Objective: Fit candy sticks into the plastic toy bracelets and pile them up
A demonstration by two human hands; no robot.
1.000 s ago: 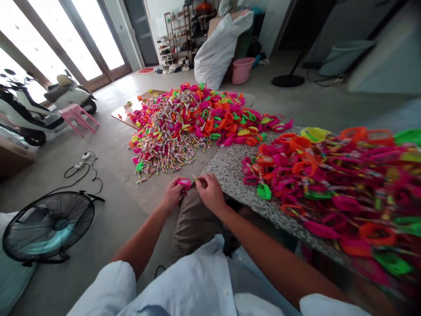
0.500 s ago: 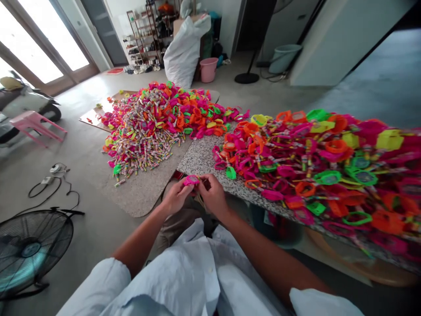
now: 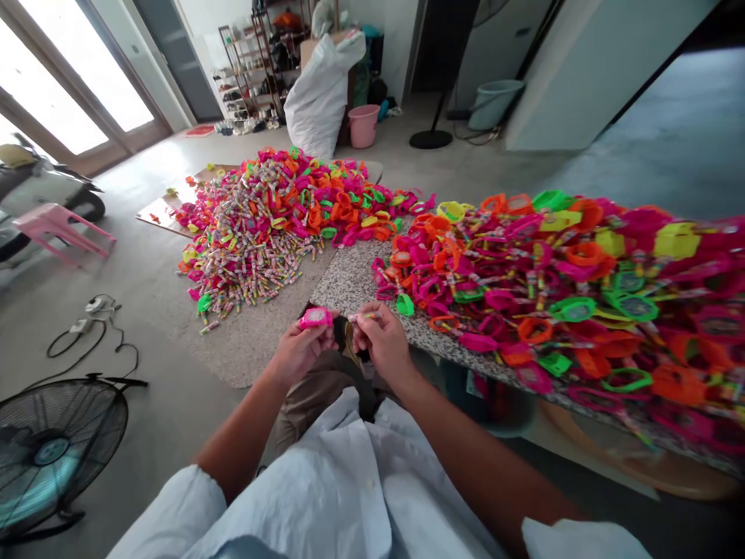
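Note:
My left hand [image 3: 299,351] grips a pink toy watch [image 3: 316,317], its face turned up. Beside it, a short gap to the right, my right hand [image 3: 381,338] pinches a small candy tube [image 3: 368,315] with a patterned wrapper. Both hands are above my lap at the near edge of the speckled stone table [image 3: 343,279]. On the right, a heap of pink, orange, green and yellow toy watches [image 3: 535,272] covers the tabletop. Farther left lies a second pile [image 3: 256,233], where many wrapped tubes are mixed with watches.
A black floor fan [image 3: 55,450] stands at the lower left, near a power cord [image 3: 96,307]. A pink stool [image 3: 61,225] and a scooter [image 3: 46,182] are at the left. Behind the piles are a white sack [image 3: 317,101] and a pink bucket [image 3: 364,126].
My hands have moved apart. The pink watch has shifted left with my left hand and its face shows more; the tube now shows in my right hand. The view has shifted slightly.

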